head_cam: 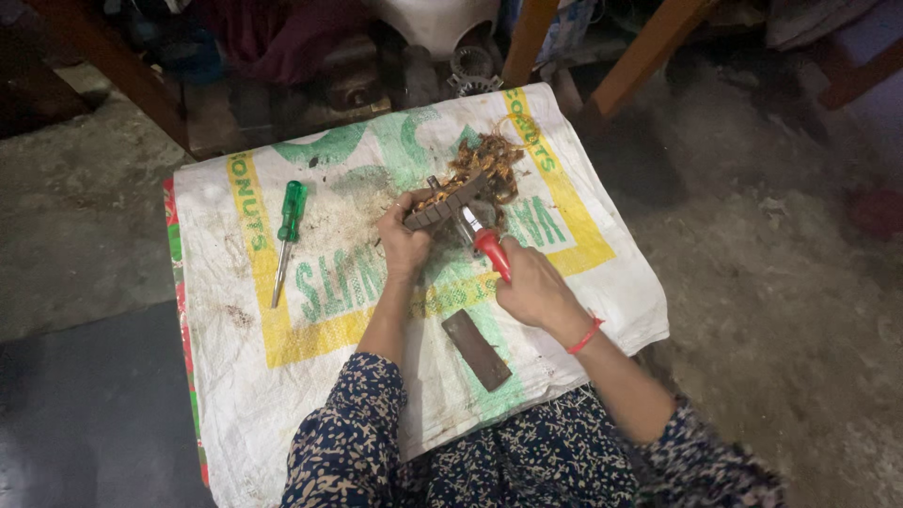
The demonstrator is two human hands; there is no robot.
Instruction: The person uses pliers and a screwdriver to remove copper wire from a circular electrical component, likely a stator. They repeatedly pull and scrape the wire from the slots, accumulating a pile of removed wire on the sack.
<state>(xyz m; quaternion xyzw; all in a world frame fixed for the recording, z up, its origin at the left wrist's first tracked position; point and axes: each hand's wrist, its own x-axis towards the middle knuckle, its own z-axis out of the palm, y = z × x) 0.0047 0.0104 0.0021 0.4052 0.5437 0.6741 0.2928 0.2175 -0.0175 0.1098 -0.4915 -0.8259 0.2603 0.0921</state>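
My left hand grips a grey ribbed metal piece with a tangle of copper wire spilling from its far end. My right hand holds red-handled pliers, their jaws at the metal piece just under the wire. Both hands work over a white woven sack with green and yellow print spread on the floor. A red band circles my right wrist.
A green-handled screwdriver lies on the sack to the left. A flat dark metal bar lies near my lap. Bare concrete floor surrounds the sack. Wooden legs, metal parts and cloth sit at the far edge.
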